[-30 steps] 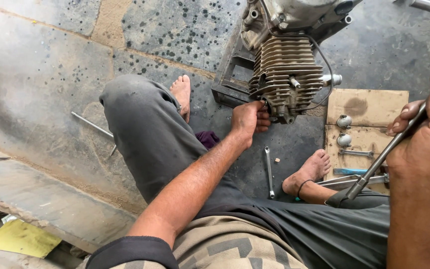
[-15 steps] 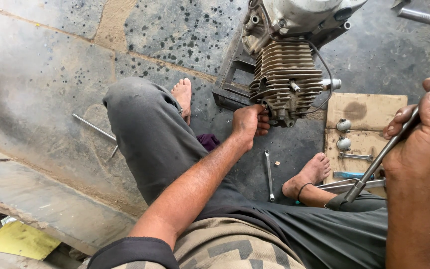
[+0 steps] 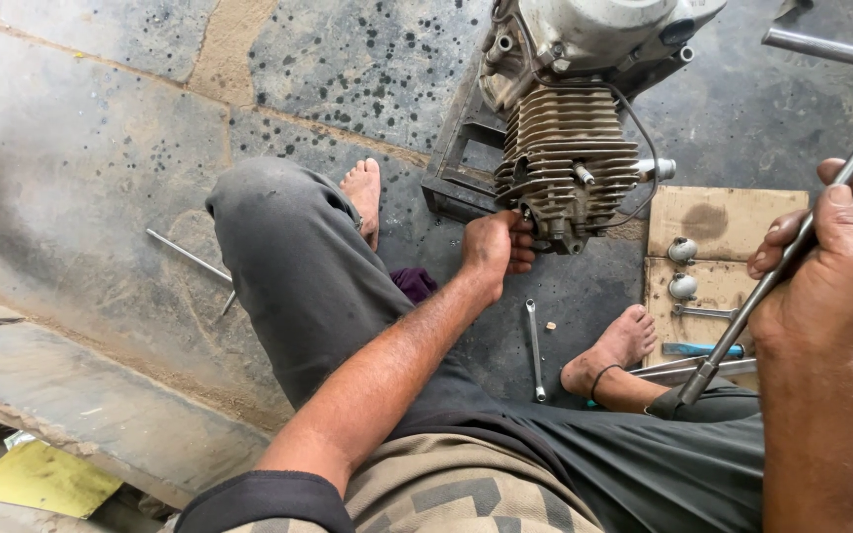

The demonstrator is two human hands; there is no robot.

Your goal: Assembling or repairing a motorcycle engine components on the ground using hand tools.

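Stained stone floor (image 3: 130,148). Finned engine (image 3: 570,163) upper centre; left hand (image 3: 498,249) fingers curled at its base fastener. Right hand (image 3: 831,271) clenched on long socket wrench (image 3: 777,281), not yet seated—likely bolt work.

Sat on the stone floor (image 3: 101,148), knees spread, engine (image 3: 570,148) straight ahead between the feet. Reached forward with the left hand (image 3: 498,247), fingers touching the lower end of the engine's finned cylinder. Held a long T-handled wrench (image 3: 772,286) in the right hand (image 3: 831,276) at far right, shaft slanting down toward the lap. Left a spanner (image 3: 535,347) on the floor below the engine, beside the right foot (image 3: 614,350). Kept a cardboard sheet (image 3: 728,219) right of the engine, small parts on it. Left a thin rod (image 3: 188,257) left of the left knee.
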